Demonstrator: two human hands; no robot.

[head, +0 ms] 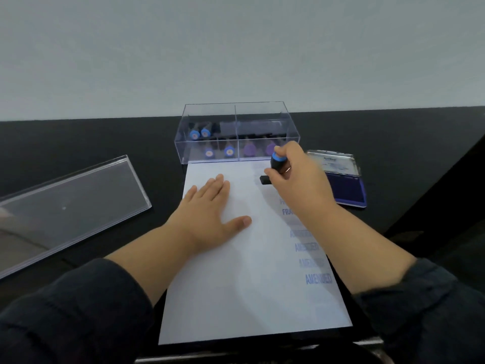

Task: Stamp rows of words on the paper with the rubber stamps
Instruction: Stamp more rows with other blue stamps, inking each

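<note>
Right now the black tabletop point(78, 143) carries a white sheet of paper point(236, 285) lying lengthwise toward the person, and the left hand point(210, 208) lies flat on its upper left part, fingers straight and together, thumb spread. Off to the left a clear lid point(73, 206) lies on its own. At the paper's far edge stands a clear box point(233, 111) holding stamps with blue and purple tops. Right of the paper, an open ink pad point(346, 187) with a dark blue surface shows, partly behind the right hand point(296, 174). That hand curls its fingers round a rubber stamp point(277, 164) with a blue cap and black handle, its black base low over the paper's upper right; whether it touches, I cannot tell. Down the right margin runs blue print: "AMENDED" is legible, with "FRA" partly hidden above.
</note>
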